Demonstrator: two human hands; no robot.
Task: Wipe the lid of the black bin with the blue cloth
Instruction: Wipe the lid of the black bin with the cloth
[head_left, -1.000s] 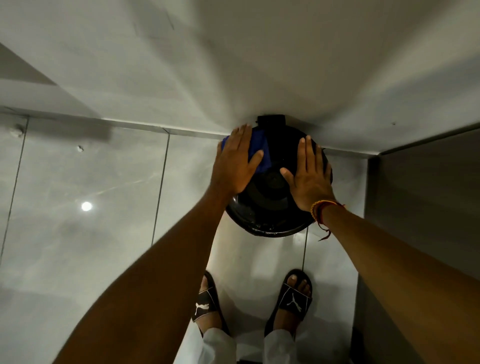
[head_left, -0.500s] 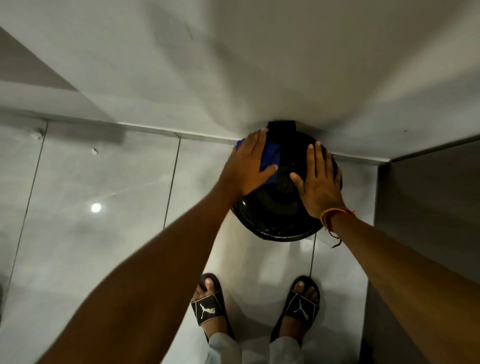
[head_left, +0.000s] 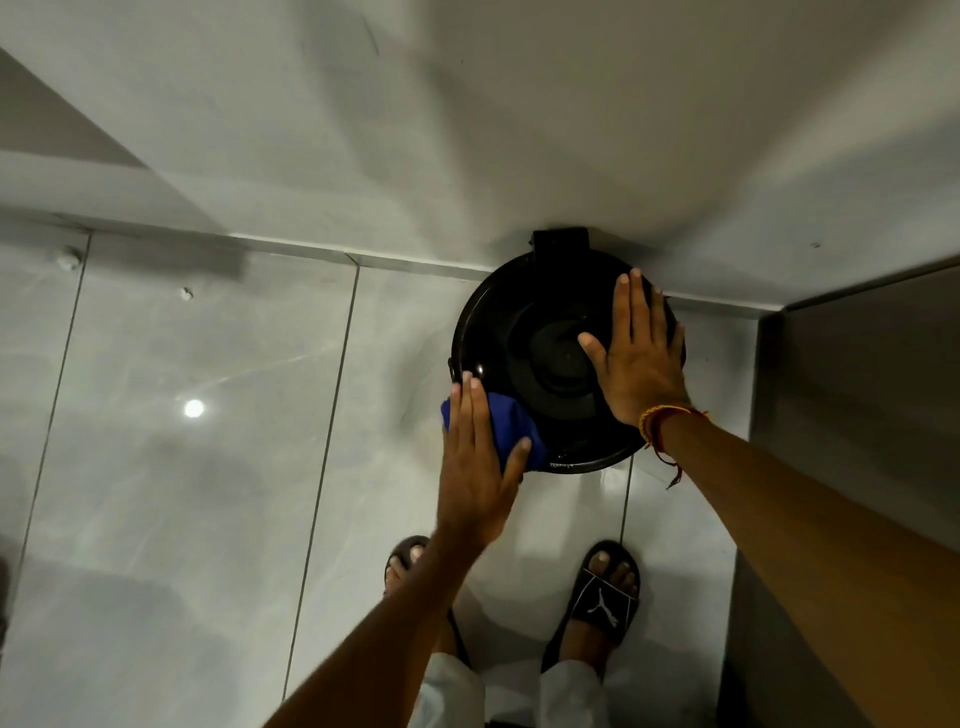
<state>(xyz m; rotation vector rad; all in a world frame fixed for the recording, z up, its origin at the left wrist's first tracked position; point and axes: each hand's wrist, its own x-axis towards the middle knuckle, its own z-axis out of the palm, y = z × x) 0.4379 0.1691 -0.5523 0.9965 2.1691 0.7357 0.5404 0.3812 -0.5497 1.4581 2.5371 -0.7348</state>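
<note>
The round black bin lid (head_left: 524, 332) lies below me against the wall, its hinge at the far side. A blue cloth (head_left: 511, 423) sits on the lid's near left rim, pressed flat under my left hand (head_left: 475, 467), fingers pointing away from me. My right hand (head_left: 639, 358) rests flat and spread on the right half of the lid, thumb reaching toward the raised centre. A red and yellow thread is tied round my right wrist. The bin's body is hidden beneath the lid.
Glossy grey floor tiles (head_left: 208, 415) spread to the left. A pale wall (head_left: 467, 130) stands right behind the bin, and a dark panel (head_left: 857, 415) closes the right side. My feet in black slides (head_left: 602, 603) stand just before the bin.
My left hand has dragged the blue cloth from the lid's far left edge down to its near left rim. The right hand stays flat on the lid's right half.
</note>
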